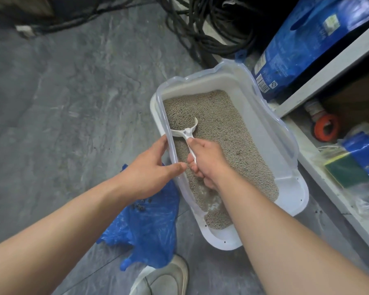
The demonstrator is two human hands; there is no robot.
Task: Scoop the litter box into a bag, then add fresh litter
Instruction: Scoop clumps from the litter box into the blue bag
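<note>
Grey floor | right hand fingers grip scoop | left hand fingers pinch litter box rim | labels unreadable

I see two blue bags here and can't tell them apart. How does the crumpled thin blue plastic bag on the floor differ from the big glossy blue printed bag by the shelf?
The thin blue plastic bag lies flat and crumpled on the floor left of the white litter box; the glossy blue printed bag stands leaning beyond the box. The thin one is plain, with dark bits on it; the glossy one carries a barcode and labels. Both are blue.
</note>
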